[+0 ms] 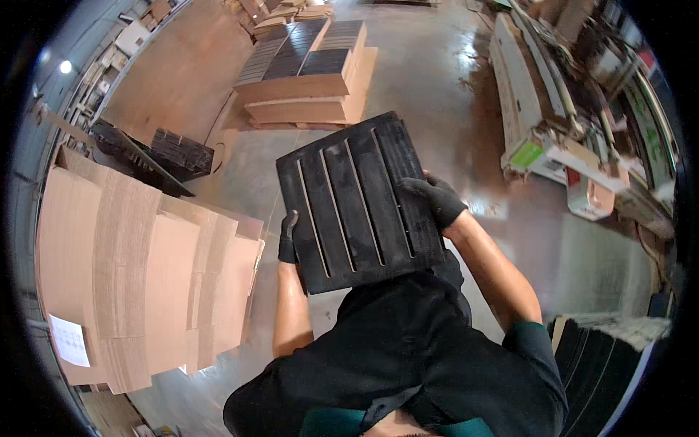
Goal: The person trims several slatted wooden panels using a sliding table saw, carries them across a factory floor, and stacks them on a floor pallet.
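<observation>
Both hands gloved black, clamped on a black slotted panel point(357, 200) held flat in front of the torso, above the floor. Left hand point(288, 238) grips the panel's left edge near the lower corner; right hand point(433, 200) wraps the right edge, fingers over the top face. Panel is square-ish, with long parallel slots running its length, tilted slightly clockwise in view.

Floor point(451, 102) is polished concrete, grey-brown, glossy with light reflections, some scuffing.

Left of the person: large stack of flat cardboard sheets point(138, 277), a white paper label point(70, 340) on its lower left corner. Behind that, a dark pile of black panels point(178, 153) sitting at an angle.

Straight ahead, well apart from the hands: pallet stack of cardboard point(313, 87) with rows of dark panels on top.

Right side: long cardboard cartons point(524, 95) lying on the floor, an open box with a green patch point(528, 154) near their end, cluttered shelving or machinery beyond, too blurred to tell which.

Lower right: another stack of black sheets point(604, 364), edges fanned, just beside the person's right arm.

Ceiling lamp point(66, 66) visible at far left rim.
</observation>
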`<state>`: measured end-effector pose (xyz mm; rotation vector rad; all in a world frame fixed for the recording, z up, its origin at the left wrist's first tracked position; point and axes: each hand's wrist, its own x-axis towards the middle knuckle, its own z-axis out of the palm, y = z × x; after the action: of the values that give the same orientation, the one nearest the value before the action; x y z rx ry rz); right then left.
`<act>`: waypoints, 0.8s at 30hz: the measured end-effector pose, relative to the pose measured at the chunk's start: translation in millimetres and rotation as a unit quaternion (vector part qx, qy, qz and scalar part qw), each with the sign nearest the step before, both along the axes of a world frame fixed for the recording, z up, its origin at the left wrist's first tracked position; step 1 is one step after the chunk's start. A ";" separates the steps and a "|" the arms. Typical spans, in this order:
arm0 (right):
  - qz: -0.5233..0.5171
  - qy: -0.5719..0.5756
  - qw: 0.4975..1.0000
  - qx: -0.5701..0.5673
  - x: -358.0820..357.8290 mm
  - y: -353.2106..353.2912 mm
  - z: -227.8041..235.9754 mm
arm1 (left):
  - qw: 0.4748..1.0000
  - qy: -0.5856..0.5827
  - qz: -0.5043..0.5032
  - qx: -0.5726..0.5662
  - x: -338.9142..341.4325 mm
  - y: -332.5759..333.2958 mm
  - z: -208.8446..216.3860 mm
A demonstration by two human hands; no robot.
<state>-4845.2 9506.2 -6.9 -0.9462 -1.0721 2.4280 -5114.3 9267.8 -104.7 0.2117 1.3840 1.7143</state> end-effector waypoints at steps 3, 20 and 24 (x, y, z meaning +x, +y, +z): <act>0.000 0.024 1.000 0.000 -26.2 58.9 -1.0 | 0.999 -0.033 0.011 0.027 -9.7 68.1 25.9; 0.121 0.023 0.992 -0.019 -248.6 390.8 -34.5 | 0.975 -0.093 0.177 0.100 -124.8 364.3 62.6; 0.120 0.006 0.992 -0.025 -302.1 451.2 -31.8 | 0.962 -0.142 0.200 0.118 -162.6 431.0 63.3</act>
<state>-5147.3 9957.4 -38.7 -0.8609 -1.1862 2.6605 -5276.9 9698.7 -41.4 -0.1935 1.0556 2.1484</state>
